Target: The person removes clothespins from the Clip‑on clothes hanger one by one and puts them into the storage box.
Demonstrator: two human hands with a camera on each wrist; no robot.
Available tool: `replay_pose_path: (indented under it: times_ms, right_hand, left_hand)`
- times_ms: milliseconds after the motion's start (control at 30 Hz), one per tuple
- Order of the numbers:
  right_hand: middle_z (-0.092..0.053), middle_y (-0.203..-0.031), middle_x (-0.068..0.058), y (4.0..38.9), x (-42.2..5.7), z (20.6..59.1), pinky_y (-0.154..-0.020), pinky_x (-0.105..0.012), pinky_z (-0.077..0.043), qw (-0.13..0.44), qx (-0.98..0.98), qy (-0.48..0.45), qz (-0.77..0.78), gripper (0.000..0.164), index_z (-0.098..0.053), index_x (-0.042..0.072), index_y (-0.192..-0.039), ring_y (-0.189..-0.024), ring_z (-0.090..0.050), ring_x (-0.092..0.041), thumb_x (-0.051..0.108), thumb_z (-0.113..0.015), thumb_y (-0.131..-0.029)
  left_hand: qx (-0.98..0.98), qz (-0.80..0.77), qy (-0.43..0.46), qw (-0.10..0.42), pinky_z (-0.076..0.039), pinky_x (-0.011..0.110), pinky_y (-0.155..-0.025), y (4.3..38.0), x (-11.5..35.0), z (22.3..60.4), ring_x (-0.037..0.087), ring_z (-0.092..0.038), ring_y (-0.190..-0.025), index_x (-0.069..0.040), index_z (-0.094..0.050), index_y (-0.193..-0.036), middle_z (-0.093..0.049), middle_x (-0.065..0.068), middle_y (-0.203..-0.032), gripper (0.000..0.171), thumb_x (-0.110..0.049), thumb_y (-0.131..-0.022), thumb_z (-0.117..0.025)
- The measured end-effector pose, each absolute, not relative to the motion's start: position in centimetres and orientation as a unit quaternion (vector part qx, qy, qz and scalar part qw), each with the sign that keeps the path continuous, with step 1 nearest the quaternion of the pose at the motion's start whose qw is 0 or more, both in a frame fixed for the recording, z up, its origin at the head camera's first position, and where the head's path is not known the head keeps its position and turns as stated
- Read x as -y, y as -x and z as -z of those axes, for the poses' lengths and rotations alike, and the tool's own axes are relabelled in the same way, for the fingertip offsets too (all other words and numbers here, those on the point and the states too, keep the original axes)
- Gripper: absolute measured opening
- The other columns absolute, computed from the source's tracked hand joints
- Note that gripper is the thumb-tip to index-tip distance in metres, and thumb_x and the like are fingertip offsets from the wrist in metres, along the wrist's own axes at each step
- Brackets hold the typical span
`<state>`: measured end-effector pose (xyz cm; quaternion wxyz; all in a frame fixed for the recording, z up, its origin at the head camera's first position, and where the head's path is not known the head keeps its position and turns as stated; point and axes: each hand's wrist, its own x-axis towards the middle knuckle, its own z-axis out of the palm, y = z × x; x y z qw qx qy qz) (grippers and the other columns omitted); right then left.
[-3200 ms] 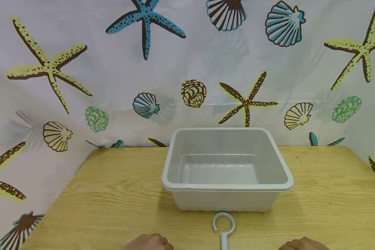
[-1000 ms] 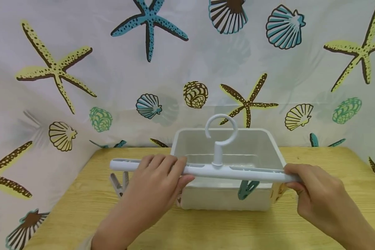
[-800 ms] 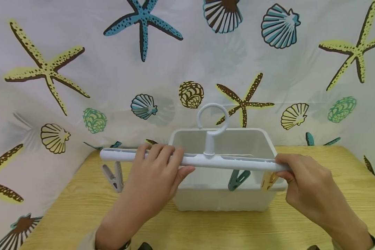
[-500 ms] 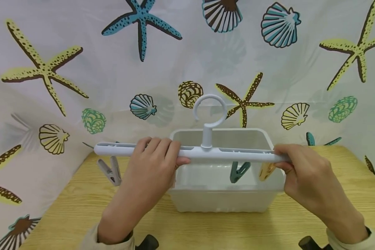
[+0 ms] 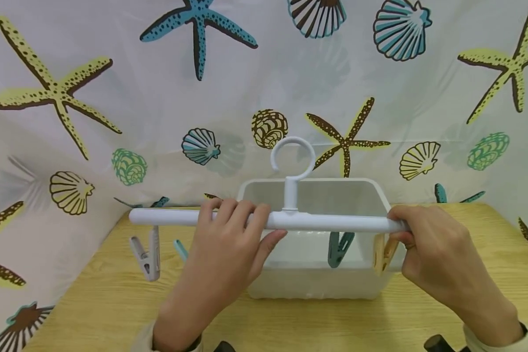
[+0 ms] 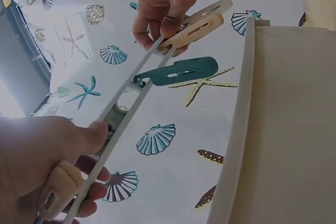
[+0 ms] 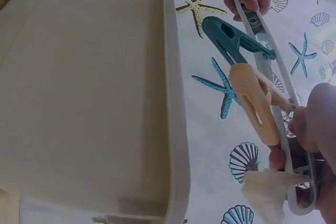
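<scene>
A white clip hanger [image 5: 330, 223] with a ring-shaped hook [image 5: 313, 155] is held up level, in front of and overlapping the tub. My left hand [image 5: 229, 259] grips its bar left of the hook, fingers over the top. My right hand [image 5: 444, 254] pinches the right end between thumb and fingers. Below the bar hang a grey clothespin [image 5: 148, 259], a light blue clothespin [image 5: 181, 250] mostly behind my left forearm, a dark green clothespin [image 5: 340, 249] and a peach clothespin [image 5: 385, 252]. In the right wrist view a whitish clothespin [image 7: 265, 192] hangs at the bar's end.
A whitish plastic tub [image 5: 317, 284] stands on the wood-grain table [image 5: 97, 293], just beyond the hanger. Behind and beside the table hangs a white curtain [image 5: 167, 102] printed with starfish and shells.
At first the hanger's hook lay on the table with both hands low. Both hands then lifted the hanger before the tub. Lately the bar rolled, hiding its slotted top, and sank slightly.
</scene>
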<state>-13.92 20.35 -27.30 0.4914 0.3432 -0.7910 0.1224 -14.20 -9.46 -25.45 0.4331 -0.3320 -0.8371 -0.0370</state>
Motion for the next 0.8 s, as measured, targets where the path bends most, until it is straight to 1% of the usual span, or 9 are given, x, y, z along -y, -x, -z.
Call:
replay_pose_path:
  times_ms: [100, 200, 300, 400, 500, 567, 633, 667, 800]
  right_hand:
    - [-0.061, -0.078, -0.015, 13.9, -20.1, 27.2, -0.050, -0.041, -0.045, 0.515, 0.777, -0.343, -0.119, 0.036, -0.061, -0.007, -0.092, -0.061, -0.055, -0.028, 0.019, -0.038, -0.102]
    - [-0.062, -0.080, -0.015, 13.9, -20.1, 27.1, -0.053, -0.041, -0.047, 0.511, 0.776, -0.347, -0.130, 0.041, -0.061, -0.006, -0.093, -0.062, -0.057, -0.028, 0.026, -0.039, -0.105]
    - [-0.063, -0.083, -0.013, 13.8, -20.3, 27.2, -0.058, -0.038, -0.047, 0.483, 0.790, -0.349, -0.147, 0.046, -0.061, -0.005, -0.097, -0.066, -0.058, -0.025, 0.035, -0.040, -0.104]
    - [-0.063, -0.091, -0.011, 13.7, -20.8, 27.3, -0.067, -0.027, -0.046, 0.432, 0.819, -0.330, -0.185, 0.050, -0.059, -0.006, -0.105, -0.074, -0.058, -0.020, 0.043, -0.044, -0.101]
    - [-0.062, -0.104, -0.008, 13.6, -21.0, 27.2, -0.078, -0.017, -0.044, 0.363, 0.845, -0.290, -0.266, 0.042, -0.052, -0.004, -0.121, -0.086, -0.058, -0.012, 0.028, -0.062, -0.095]
    - [-0.061, -0.106, -0.008, 13.6, -21.0, 27.3, -0.081, -0.014, -0.043, 0.294, 0.838, -0.271, -0.373, 0.047, -0.045, 0.001, -0.131, -0.090, -0.059, -0.010, 0.011, -0.068, -0.091]
    - [-0.059, -0.107, -0.008, 13.8, -20.9, 27.6, -0.083, -0.017, -0.046, 0.204, 0.805, -0.263, -0.491, 0.057, -0.039, 0.005, -0.137, -0.093, -0.060, -0.010, -0.005, -0.065, -0.088]
    - [-0.058, -0.106, -0.008, 13.9, -20.8, 27.8, -0.083, -0.020, -0.049, 0.159, 0.783, -0.256, -0.544, 0.056, -0.038, 0.008, -0.138, -0.093, -0.062, -0.012, -0.007, -0.062, -0.090]
    - [-0.056, -0.107, -0.008, 14.3, -20.9, 28.7, -0.078, -0.034, -0.055, 0.018, 0.701, -0.236, -0.673, 0.036, -0.041, 0.010, -0.132, -0.092, -0.067, -0.022, -0.002, -0.048, -0.099]
  left_hand:
    - [0.836, 0.032, 0.327, 0.439, -0.043, 0.047, -0.075, 14.4, 9.3, 25.5, 0.033, -0.057, -0.079, -0.003, -0.058, -0.093, -0.058, 0.011, -0.080, 0.054, -0.044, -0.105, -0.025]
    - [0.828, 0.029, 0.322, 0.459, -0.044, 0.047, -0.073, 14.7, 9.3, 25.5, 0.033, -0.057, -0.077, -0.001, -0.058, -0.090, -0.059, 0.013, -0.079, 0.056, -0.042, -0.105, -0.022]
    - [0.820, 0.030, 0.319, 0.474, -0.044, 0.048, -0.073, 14.8, 9.5, 25.5, 0.033, -0.057, -0.077, 0.000, -0.059, -0.090, -0.059, 0.013, -0.080, 0.054, -0.040, -0.105, -0.026]
    - [0.817, 0.034, 0.311, 0.484, -0.043, 0.049, -0.075, 14.7, 10.0, 25.4, 0.033, -0.056, -0.078, 0.001, -0.060, -0.092, -0.061, 0.013, -0.081, 0.050, -0.038, -0.105, -0.031]
    - [0.815, 0.042, 0.295, 0.496, -0.043, 0.049, -0.075, 14.5, 10.7, 25.0, 0.034, -0.057, -0.078, 0.002, -0.061, -0.094, -0.063, 0.014, -0.083, 0.049, -0.038, -0.103, -0.034]
    - [0.815, 0.051, 0.288, 0.501, -0.044, 0.050, -0.074, 14.4, 11.1, 24.7, 0.035, -0.057, -0.077, 0.002, -0.061, -0.095, -0.063, 0.014, -0.083, 0.049, -0.040, -0.102, -0.035]
    - [0.815, 0.059, 0.286, 0.500, -0.044, 0.050, -0.074, 14.3, 11.4, 24.6, 0.035, -0.057, -0.077, 0.002, -0.060, -0.094, -0.063, 0.015, -0.083, 0.049, -0.040, -0.102, -0.036]
    - [0.817, 0.062, 0.287, 0.497, -0.044, 0.050, -0.074, 14.3, 11.5, 24.5, 0.035, -0.057, -0.077, 0.002, -0.060, -0.094, -0.063, 0.015, -0.083, 0.049, -0.040, -0.101, -0.036]
    - [0.820, 0.073, 0.289, 0.488, -0.043, 0.050, -0.075, 14.2, 11.7, 24.5, 0.035, -0.058, -0.078, 0.002, -0.061, -0.095, -0.064, 0.015, -0.084, 0.049, -0.041, -0.100, -0.038]
